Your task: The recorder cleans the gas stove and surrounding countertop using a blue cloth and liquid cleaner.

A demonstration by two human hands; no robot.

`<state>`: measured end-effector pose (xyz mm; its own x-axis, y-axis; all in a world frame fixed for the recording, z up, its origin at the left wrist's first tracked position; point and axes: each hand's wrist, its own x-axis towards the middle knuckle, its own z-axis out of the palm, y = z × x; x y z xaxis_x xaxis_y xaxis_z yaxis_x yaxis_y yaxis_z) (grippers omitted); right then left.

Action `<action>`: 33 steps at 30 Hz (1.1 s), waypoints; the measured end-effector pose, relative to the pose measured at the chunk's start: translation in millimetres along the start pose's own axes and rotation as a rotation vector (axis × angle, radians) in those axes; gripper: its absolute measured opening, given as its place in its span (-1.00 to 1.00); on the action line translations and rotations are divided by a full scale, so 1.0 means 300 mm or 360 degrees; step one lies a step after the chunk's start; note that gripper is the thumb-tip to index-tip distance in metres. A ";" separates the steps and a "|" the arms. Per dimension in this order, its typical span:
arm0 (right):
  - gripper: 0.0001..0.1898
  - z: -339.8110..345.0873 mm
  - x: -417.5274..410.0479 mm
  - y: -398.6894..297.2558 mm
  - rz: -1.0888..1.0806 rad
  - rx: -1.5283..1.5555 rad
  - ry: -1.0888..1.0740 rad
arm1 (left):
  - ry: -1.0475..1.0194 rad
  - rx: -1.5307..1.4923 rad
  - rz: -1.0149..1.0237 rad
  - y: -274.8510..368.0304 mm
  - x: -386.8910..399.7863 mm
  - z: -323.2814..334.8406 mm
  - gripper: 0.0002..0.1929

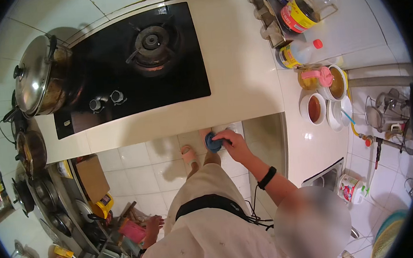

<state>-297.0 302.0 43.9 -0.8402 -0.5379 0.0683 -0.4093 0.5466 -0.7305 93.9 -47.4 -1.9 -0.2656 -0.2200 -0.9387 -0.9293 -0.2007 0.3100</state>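
My right hand (232, 145), with a black band on its wrist, grips a bunched blue cloth (213, 143) in front of the counter's front edge. Low at my left side, my left hand (154, 226) hangs near a pink item (133, 231), its fingers loosely spread and nothing seen in it. Beyond the right hand lies the pale countertop (238, 69). Set into it is a black glass gas hob (174, 84) with a bare burner (152, 42) and two knobs. A large lidded metal pot (41, 76) stands at the hob's left.
At right are bowls of sauce (314, 109), a pink-lidded jug (318, 77), bottles (296, 53) and a metal rack (274, 20). A sink (325, 178) lies nearer me. Pans (44, 192) and shelves line the left. A cabinet side (267, 146) stands below the counter.
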 end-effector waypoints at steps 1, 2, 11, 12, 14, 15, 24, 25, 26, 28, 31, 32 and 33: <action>-0.64 -0.013 0.009 -0.004 0.0445 0.0539 0.0035 | -0.0010 -0.0007 -0.0003 0.012 0.016 0.013 -0.79; -0.64 -0.035 0.032 -0.004 0.0890 0.1079 0.0071 | -0.0048 -0.0074 0.0018 0.016 0.028 0.025 -0.79; -0.70 -0.585 0.886 0.294 -0.0113 -0.0030 0.0972 | 0.0068 0.0112 0.0173 0.204 -0.034 0.280 -0.77; -0.68 -0.615 0.958 0.408 -0.0096 -0.0239 0.0903 | 0.0101 0.0076 0.0190 0.238 -0.038 0.311 -0.77; -0.66 -0.588 1.035 0.623 -0.0070 -0.0461 0.0831 | 0.0192 0.0121 0.0147 0.348 -0.068 0.382 -0.78; -0.65 -0.540 1.062 0.690 -0.0070 -0.0780 0.0824 | 0.0195 0.0116 0.0146 0.326 -0.054 0.387 -0.78; -0.74 -0.206 0.299 0.226 -0.0227 -0.0289 -0.0374 | 0.0234 0.0459 0.0271 0.473 -0.029 0.434 -0.79; -0.71 -0.190 0.242 0.206 -0.0204 -0.0060 -0.0315 | 0.0192 0.0395 0.0310 0.505 -0.030 0.432 -0.79; -0.68 -0.200 0.253 0.181 -0.0168 -0.0018 -0.0344 | 0.0115 0.0249 0.0230 0.407 0.035 0.394 -0.79; -0.64 -0.236 0.305 0.190 -0.0123 0.0009 -0.0361 | 0.0059 0.0103 0.0165 0.517 0.037 0.421 -0.80; -0.57 -0.375 0.539 0.247 0.0579 0.0908 -0.0097 | -0.0014 -0.0114 0.0107 0.558 0.038 0.413 -0.80; -0.59 -0.416 0.617 0.291 0.0747 0.1333 0.0051 | 0.0013 -0.0225 0.0092 0.560 0.032 0.416 -0.80; -0.60 -0.491 0.724 0.325 0.0525 0.1071 0.0063 | 0.0039 -0.0336 0.0078 0.558 0.022 0.416 -0.80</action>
<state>-571.9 333.2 87.7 -0.8991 -0.3836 -0.2109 0.1609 0.1583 -0.9742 -95.4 36.8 25.0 -0.3005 -0.2568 -0.9186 -0.8404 -0.3842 0.3823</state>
